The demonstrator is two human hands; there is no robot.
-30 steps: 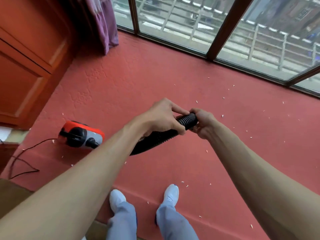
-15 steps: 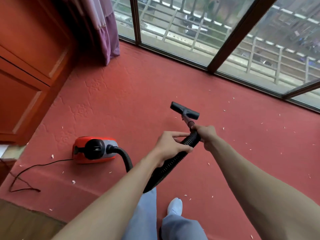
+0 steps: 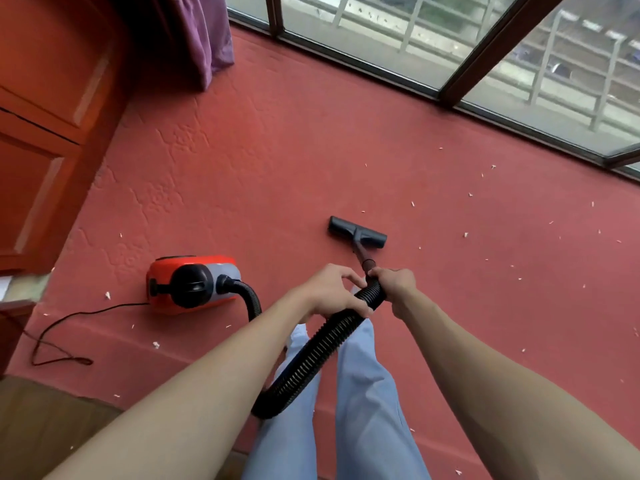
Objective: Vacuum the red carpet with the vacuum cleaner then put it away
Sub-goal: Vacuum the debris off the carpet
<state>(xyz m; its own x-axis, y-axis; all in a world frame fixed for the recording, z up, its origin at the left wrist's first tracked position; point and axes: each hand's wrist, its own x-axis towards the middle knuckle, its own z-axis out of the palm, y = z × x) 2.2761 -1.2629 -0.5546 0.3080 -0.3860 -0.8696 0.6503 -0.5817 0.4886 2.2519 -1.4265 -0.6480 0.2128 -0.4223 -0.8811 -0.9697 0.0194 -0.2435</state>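
The red carpet (image 3: pixel 277 161) covers the floor up to the windows and is dotted with small white scraps. A red, grey and black vacuum cleaner (image 3: pixel 194 284) sits on it at the left. Its black ribbed hose (image 3: pixel 311 358) loops down in front of my legs and rises to my hands. My right hand (image 3: pixel 394 285) grips the hose's upper end where the thin wand begins. My left hand (image 3: pixel 334 292) holds the hose just below it. The black floor nozzle (image 3: pixel 356 232) rests on the carpet ahead of my hands.
A black power cord (image 3: pixel 62 337) trails left from the vacuum cleaner. A wooden cabinet (image 3: pixel 45 133) stands at the left, a purple curtain (image 3: pixel 204 39) hangs in the corner. Large windows (image 3: pixel 450 46) line the far edge. Wooden floor (image 3: pixel 41 417) shows at bottom left.
The view has shifted forward and down. The wand and nozzle, raised earlier, now reach down so the nozzle lies on the carpet. Both hands stay on the hose.
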